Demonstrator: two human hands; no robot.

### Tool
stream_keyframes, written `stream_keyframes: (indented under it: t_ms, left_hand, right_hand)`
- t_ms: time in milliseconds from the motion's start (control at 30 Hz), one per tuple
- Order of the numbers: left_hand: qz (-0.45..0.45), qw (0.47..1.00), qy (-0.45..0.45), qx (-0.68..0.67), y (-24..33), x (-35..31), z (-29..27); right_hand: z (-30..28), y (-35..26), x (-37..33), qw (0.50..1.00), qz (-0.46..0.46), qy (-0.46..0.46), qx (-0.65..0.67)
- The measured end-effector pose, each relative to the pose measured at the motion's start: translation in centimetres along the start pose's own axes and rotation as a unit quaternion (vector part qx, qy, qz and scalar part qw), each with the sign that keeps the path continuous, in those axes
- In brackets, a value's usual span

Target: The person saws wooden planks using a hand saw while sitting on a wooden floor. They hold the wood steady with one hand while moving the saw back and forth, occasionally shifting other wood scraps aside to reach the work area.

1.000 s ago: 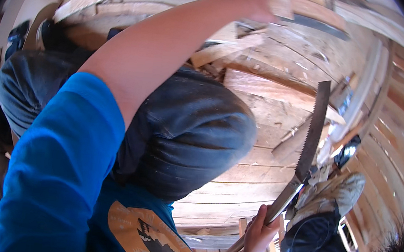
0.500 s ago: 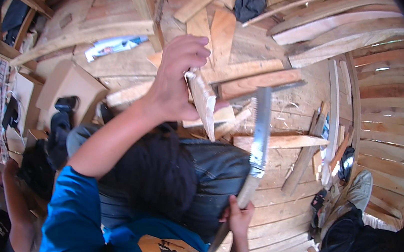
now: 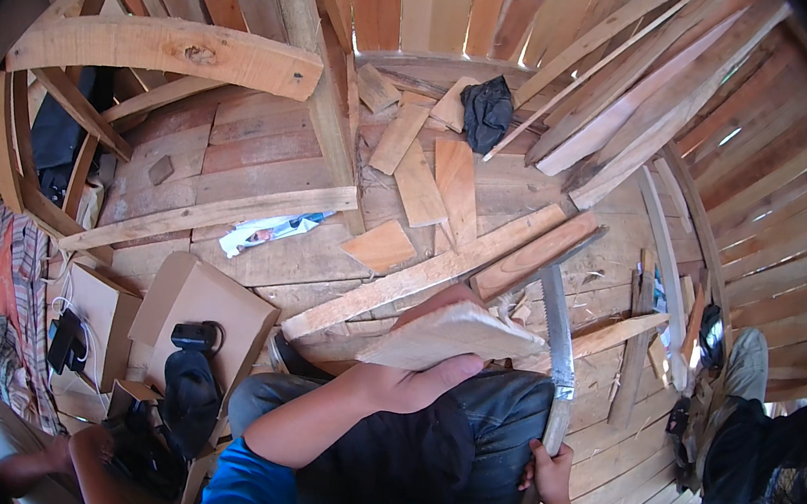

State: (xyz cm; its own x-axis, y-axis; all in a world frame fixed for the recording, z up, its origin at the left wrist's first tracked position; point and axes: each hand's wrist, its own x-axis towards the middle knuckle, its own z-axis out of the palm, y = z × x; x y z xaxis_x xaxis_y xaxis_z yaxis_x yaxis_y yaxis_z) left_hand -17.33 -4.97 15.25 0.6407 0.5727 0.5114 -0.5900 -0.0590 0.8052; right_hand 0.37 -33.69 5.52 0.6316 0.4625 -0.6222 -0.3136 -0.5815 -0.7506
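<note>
My left hand point(image 3: 408, 382) is closed round a short piece of wood point(image 3: 449, 336), pale on its near face and reddish on top. The thumb lies along its near edge, and the other fingers are hidden behind it. My right hand point(image 3: 551, 472) grips a handsaw point(image 3: 557, 316) by its long wooden handle. Its toothed metal blade points away from me, just right of the wood piece, and silvery wrapping shows where blade meets handle. Both are held over my lap, above my dark trousers point(image 3: 515, 407).
Loose boards point(image 3: 431, 274) and offcuts point(image 3: 399, 139) lie on the plank floor ahead. A black bag point(image 3: 486, 113) sits by the far wall. Cardboard boxes point(image 3: 205, 308) stand at left. A wooden frame point(image 3: 166, 52) rises far left. People sit at left point(image 3: 46, 455) and right point(image 3: 772, 448).
My left hand has come down and nearer, turning the wood piece so that its broad pale face shows. The view has tilted up, bringing in more of the far wall. The saw stays in my right hand.
</note>
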Motion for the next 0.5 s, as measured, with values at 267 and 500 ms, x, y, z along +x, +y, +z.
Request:
stream_keyframes:
  t_ms: [267,500]
  left_hand:
    - [0.126,0.975,-0.090,-0.161,0.0,1.9,-1.3]
    - [0.138,0.965,-0.089,-0.205,1.2,2.0,-1.2]
  right_hand:
    - [-0.6,0.4,0.3,1.000,0.013,-0.002,0.018]
    - [-0.8,0.7,0.8,1.000,0.022,0.006,0.016]
